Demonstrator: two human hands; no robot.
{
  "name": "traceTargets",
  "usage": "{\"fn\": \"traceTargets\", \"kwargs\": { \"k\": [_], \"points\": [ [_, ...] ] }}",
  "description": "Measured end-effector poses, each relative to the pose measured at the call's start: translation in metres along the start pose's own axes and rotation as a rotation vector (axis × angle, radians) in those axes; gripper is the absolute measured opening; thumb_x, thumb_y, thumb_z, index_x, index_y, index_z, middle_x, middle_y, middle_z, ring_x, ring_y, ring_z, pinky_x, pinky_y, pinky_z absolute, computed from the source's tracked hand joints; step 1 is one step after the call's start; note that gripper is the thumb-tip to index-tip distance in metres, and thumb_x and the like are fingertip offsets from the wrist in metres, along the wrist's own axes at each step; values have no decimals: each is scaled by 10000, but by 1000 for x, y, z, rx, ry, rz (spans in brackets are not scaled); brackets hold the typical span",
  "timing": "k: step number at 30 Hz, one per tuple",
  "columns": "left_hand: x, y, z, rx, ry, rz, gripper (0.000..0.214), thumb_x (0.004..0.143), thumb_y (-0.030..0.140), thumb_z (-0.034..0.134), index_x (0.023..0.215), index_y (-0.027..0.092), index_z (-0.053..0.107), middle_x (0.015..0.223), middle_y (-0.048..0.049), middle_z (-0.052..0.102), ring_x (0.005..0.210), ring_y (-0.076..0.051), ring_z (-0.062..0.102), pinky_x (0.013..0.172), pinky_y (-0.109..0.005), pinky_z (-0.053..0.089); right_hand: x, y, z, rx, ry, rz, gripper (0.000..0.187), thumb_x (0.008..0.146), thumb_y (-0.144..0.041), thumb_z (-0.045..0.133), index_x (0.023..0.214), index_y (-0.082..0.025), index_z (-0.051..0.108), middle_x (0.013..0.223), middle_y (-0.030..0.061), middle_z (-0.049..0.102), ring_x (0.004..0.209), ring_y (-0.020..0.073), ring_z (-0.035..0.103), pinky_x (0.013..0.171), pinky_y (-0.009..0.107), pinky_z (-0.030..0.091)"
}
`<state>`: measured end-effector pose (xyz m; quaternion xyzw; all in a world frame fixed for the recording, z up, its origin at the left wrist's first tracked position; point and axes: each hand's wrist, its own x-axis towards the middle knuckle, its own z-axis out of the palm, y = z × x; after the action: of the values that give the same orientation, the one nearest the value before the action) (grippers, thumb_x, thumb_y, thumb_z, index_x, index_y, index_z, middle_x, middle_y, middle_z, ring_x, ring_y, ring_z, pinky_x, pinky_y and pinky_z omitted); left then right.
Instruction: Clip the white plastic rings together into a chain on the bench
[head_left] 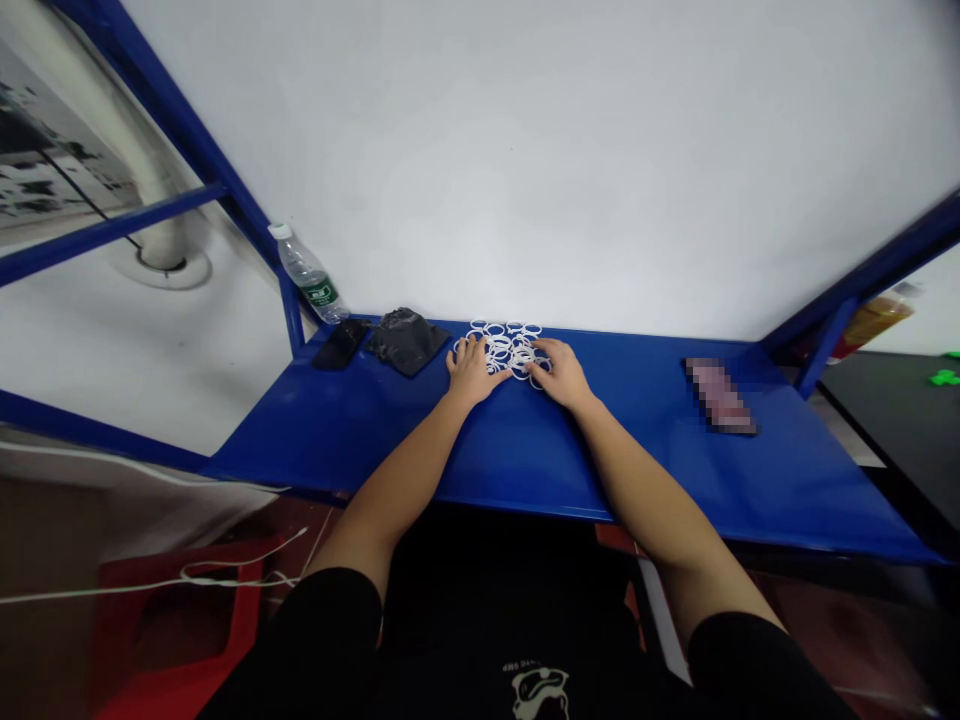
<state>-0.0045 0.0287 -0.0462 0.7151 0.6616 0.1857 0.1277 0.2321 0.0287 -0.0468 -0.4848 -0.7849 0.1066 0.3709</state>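
Several thin white rings (498, 344) lie in a loose, overlapping cluster on the blue tabletop (517, 460), close to the wall. My left hand (470, 374) rests at the left side of the cluster, its fingers spread over the nearest rings and its thumb pointing right. On the other side, my right hand (562, 374) touches the rings at the cluster's right edge. Its thumb and fingers are apart and slightly curved, and no ring is plainly gripped in it. Some rings are partly hidden under both hands.
Left of the rings lie a crumpled black bag (409, 342) and a dark phone (341, 344). A plastic bottle (309, 275) stands in the back left corner. A pixelated flat item (718, 396) lies at right. Blue frame posts (289, 310) rise at the sides.
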Motion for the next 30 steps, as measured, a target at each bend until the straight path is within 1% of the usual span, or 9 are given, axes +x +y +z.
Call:
{"fn": "traceTargets", "kwargs": {
  "k": [2, 5, 9, 13, 15, 19, 22, 25, 30],
  "points": [
    [1, -1, -1, -27, 35, -4, 970, 935, 650, 829, 1718, 231, 439, 1849, -206, 326, 1748, -447, 214, 1390, -701, 197, 1, -2, -9, -61, 54, 91, 327, 1037, -482, 631, 1110, -213, 804, 1184, 156, 823, 1142, 330, 745, 1042, 480, 572],
    [2, -3, -2, -74, 114, 12, 926, 873, 607, 915, 1642, 249, 542, 1794, -202, 438, 1702, -480, 309, 1367, -710, 234, 0, -8, -20, -121, 7, 266, 352, 1047, -496, 621, 822, -243, 717, 887, 89, 793, 841, 257, 710, 754, 362, 506],
    [1, -1, -1, -149, 244, 88, 658, 911, 498, 911, 1482, 265, 681, 1647, -171, 621, 1582, -448, 489, 1320, -656, 351, -2, -15, -24, -119, -129, 345, 331, 1006, -513, 699, 806, -250, 676, 803, 40, 769, 740, 214, 656, 645, 312, 373],
    [-4, 6, -4, -234, 323, 266, 334, 977, 335, 844, 1288, 234, 778, 1405, -133, 767, 1365, -341, 670, 1214, -508, 502, -3, -18, -17, -47, -214, 226, 216, 975, -440, 730, 892, -241, 707, 859, 35, 771, 762, 202, 650, 676, 302, 400],
    [-9, 11, -6, -282, 292, 363, 239, 1014, 282, 790, 1241, 210, 798, 1243, -111, 815, 1196, -275, 740, 1126, -425, 560, -3, -17, -14, -13, -216, 143, 168, 964, -396, 727, 922, -234, 719, 883, 40, 762, 783, 204, 650, 714, 307, 435],
    [-18, 20, -9, -295, 123, 445, 199, 1029, 279, 768, 1208, 221, 833, 1044, -54, 836, 937, -205, 763, 935, -339, 599, -5, -14, -10, 45, -201, 18, 107, 963, -331, 697, 955, -229, 728, 940, 56, 755, 845, 220, 667, 790, 325, 497],
    [-22, 23, -10, -277, -24, 467, 209, 1029, 290, 761, 1220, 260, 841, 987, -17, 834, 904, -198, 763, 896, -329, 587, -5, -11, -9, 46, -171, 10, 81, 943, -252, 675, 987, -223, 738, 995, 72, 766, 872, 228, 678, 809, 336, 517],
    [-22, 22, -9, -255, -136, 464, 263, 1009, 282, 775, 1266, 270, 825, 1010, -11, 826, 960, -215, 767, 913, -339, 586, -5, -10, -8, 12, -166, 26, 130, 920, -203, 667, 1019, -213, 750, 1034, 88, 767, 915, 242, 692, 838, 351, 536],
    [-19, 20, -8, -228, -171, 472, 216, 996, 297, 776, 1202, 256, 826, 1072, -34, 808, 1025, -246, 760, 936, -373, 598, -4, -12, -7, -10, -187, 12, 209, 919, -180, 647, 1083, -203, 774, 1123, 111, 757, 991, 264, 710, 914, 383, 574]
  ]
}}
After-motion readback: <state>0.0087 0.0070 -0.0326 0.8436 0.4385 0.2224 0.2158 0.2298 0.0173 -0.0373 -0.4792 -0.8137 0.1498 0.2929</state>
